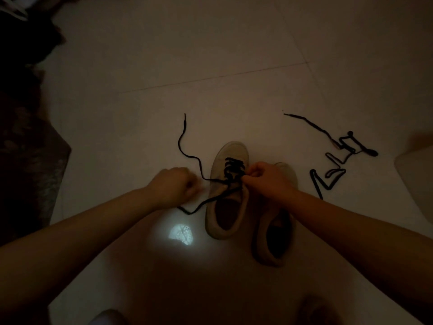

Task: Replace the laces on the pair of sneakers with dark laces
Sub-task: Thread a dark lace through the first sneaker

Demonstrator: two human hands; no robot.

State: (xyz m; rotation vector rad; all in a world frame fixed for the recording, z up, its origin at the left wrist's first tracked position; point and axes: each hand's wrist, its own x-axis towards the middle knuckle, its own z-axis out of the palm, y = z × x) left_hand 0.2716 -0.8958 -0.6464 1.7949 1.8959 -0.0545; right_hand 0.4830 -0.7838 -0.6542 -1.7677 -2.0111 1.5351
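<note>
Two pale sneakers stand side by side on a tiled floor (pixel 234 55), toes pointing away from the person, in dim light. Left sneaker (pixel 226 191): partly threaded with a dark lace (pixel 234 170) that crosses the lower eyelets in several rows; its two loose ends run out to the left, one curving far across the floor, the other looping back near the heel opening. Right sneaker (pixel 273 233): touching or just beside the first, its open mouth showing no lace, its front part hidden behind the right wrist. Second dark lace (pixel 328 177): lying in loose zigzags on the floor well to the right, probably set aside for the unlaced shoe. Right hand (pixel 262 177): fingers curled and pinched at the upper rows of the lace, seemingly drawing it snug at an eyelet. Left hand (pixel 173 184): fingers curled into a fist just beside the lace; whether they grip a strand cannot be told from the blur. By this reading, lacing of the first shoe is about half done.
</note>
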